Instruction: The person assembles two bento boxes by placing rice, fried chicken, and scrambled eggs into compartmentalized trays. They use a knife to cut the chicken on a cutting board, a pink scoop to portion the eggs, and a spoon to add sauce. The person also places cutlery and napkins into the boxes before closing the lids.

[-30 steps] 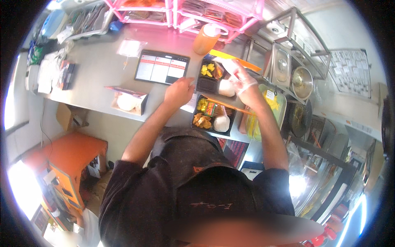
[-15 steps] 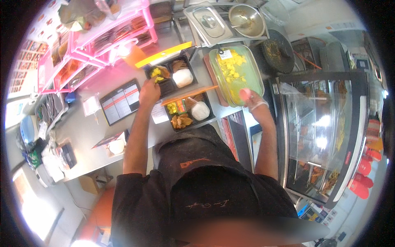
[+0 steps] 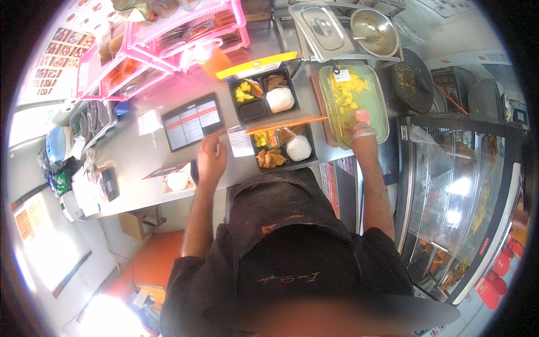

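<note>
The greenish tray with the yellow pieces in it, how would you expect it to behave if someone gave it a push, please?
The greenish tray has a broad outline, so it would probably slide rather than tip. Its even rim suggests fairly stiff walls. The yellow pieces seem loose and leave part of it bare, so they might shift.

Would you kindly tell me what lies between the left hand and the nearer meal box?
In the head view, a white sheet of paper lies between the left hand and the nearer meal box.

Tablet left of meal boxes, container right
</note>
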Motion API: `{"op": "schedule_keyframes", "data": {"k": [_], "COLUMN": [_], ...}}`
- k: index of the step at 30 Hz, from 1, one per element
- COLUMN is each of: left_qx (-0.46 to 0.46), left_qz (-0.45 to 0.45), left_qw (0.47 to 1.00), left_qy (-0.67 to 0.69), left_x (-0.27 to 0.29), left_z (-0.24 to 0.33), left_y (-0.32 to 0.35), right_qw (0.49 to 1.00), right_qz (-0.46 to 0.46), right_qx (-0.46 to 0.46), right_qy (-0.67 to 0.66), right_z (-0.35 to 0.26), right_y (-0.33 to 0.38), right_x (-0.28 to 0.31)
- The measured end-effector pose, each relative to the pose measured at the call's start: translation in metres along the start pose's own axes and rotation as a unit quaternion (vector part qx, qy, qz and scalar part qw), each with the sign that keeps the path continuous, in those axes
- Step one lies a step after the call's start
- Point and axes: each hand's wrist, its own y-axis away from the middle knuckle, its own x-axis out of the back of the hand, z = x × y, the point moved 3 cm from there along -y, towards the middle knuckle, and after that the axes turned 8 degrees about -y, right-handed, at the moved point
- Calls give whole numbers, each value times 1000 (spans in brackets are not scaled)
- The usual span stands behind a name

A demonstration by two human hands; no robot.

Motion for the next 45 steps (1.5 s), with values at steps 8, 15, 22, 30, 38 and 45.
{"op": "schedule_keyframes", "data": {"k": [8, 15, 22, 30, 38, 45], "left_qx": [55, 70, 71, 89, 94, 110], "left_qz": [-37, -37, -37, -58, -55, -60], "left_qw": [997, 996, 995, 993, 992, 989], "left_qy": [29, 44, 53, 53, 69, 75], "left_x": [10, 7, 6, 10, 9, 8], "left_z": [16, 12, 6, 4, 1, 0], "left_y": [65, 81, 87, 93, 96, 91], "right_qw": [976, 998, 998, 993, 992, 998], "right_qz": [-188, 3, 42, 47, 86, -11], "right_qx": [-7, -40, 8, 24, 34, -19], "right_qy": [-106, -39, -36, 107, -87, -58], "right_z": [-19, -7, -6, 3, 5, 16], "right_y": [-30, -29, -41, -46, -34, -36], "right_x": [30, -29, -41, -47, -26, -26]}}
